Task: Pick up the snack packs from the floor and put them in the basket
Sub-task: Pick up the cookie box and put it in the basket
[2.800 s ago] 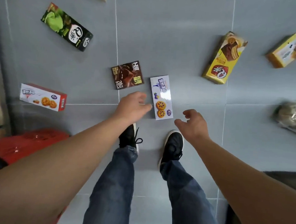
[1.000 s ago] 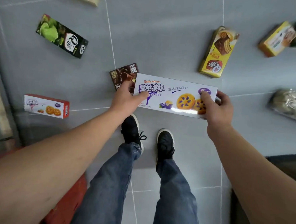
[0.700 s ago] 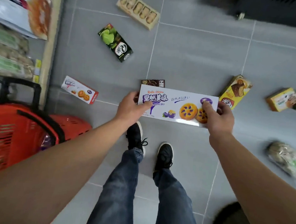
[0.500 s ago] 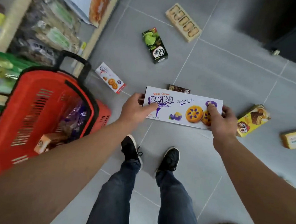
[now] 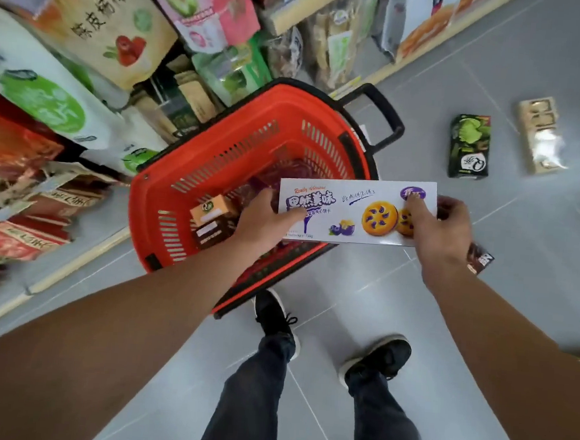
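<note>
Box: the white biscuit box [image 5: 358,211] is held level in the air, its left end over the near right rim of the red basket [image 5: 152,210], its right end out over bare floor.
Long axis: runs left to right across the view, printed face up, the purple logo toward the right end.
Left hand: the left hand [image 5: 264,218] grips the left end, thumb on the printed face, fingers curled beneath.
Right hand: the right hand [image 5: 442,227] pinches the right end, thumb on top, fingers wrapped behind.
Done: an orange pack [image 5: 212,211] and a dark box [image 5: 212,231] lie in the basket, with what may be purple wrappers, too blurred to tell.
Left: this box is not yet dropped in; on the floor wait a green box [image 5: 469,146], a pale tray pack [image 5: 541,134] at far right, and a brown pack [image 5: 481,262] just behind the right wrist.
</note>
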`<state>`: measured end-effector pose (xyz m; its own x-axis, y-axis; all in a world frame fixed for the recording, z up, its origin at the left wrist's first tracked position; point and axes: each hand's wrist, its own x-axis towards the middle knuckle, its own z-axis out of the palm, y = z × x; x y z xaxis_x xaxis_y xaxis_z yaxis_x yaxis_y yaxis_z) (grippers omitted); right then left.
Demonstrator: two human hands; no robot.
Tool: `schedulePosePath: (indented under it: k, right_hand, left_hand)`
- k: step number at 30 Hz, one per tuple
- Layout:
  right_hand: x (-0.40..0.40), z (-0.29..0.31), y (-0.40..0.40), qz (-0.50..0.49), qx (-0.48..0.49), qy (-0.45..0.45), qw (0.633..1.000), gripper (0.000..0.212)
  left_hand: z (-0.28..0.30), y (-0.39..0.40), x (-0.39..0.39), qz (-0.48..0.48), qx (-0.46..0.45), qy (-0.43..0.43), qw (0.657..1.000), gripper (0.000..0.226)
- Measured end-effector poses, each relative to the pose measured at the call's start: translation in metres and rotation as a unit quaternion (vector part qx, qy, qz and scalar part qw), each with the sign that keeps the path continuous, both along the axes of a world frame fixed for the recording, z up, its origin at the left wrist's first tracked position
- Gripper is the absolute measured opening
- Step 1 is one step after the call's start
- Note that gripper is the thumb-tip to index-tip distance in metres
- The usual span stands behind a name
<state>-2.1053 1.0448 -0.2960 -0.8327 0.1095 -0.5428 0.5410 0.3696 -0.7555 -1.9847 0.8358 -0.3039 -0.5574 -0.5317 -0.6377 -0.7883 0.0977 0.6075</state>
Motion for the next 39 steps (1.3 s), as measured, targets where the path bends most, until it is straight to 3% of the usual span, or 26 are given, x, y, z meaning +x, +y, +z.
schedulePosePath:
  k: [4, 10, 18, 22, 26, 30, 34, 39]
  right_hand:
    - [0.016, -0.014, -0.097, 0.096, 0.014, -0.016, 0.995, 0.036]
    - [0.031, -0.043, -0.175, 0.201, 0.038, -0.033, 0.978, 0.033]
    - [0.013, -0.139, -0.212, 0.233, 0.065, -0.031, 0.97, 0.03]
    - [-0.013, -0.187, -0.226, 0.257, 0.076, -0.037, 0.963, 0.042]
    - [-0.04, -0.234, -0.24, 0.292, 0.078, -0.052, 0.952, 0.048]
    - [-0.06, -0.265, -0.255, 0.327, 0.077, -0.05, 0.941, 0.046]
    - [-0.08, -0.286, -0.268, 0.347, 0.071, -0.07, 0.932, 0.047]
    - [-0.091, -0.303, -0.271, 0.386, 0.063, -0.11, 0.914, 0.034]
  left_hand:
    - [-0.019, -0.081, 0.046, 0.073, 0.022, -0.005, 0.997, 0.032]
    - [-0.065, -0.137, 0.085, 0.177, 0.056, -0.025, 0.982, 0.023]
    - [-0.145, -0.151, 0.066, 0.227, 0.091, -0.061, 0.968, 0.024]
    - [-0.185, -0.151, 0.047, 0.268, 0.091, -0.067, 0.957, 0.042]
    - [-0.225, -0.155, 0.027, 0.303, 0.087, -0.077, 0.946, 0.026]
    - [-0.257, -0.162, 0.008, 0.342, 0.081, -0.09, 0.932, 0.043]
    - [-0.289, -0.167, -0.009, 0.372, 0.065, -0.093, 0.921, 0.035]
    - [-0.294, -0.165, -0.027, 0.324, 0.028, -0.113, 0.939, 0.049]
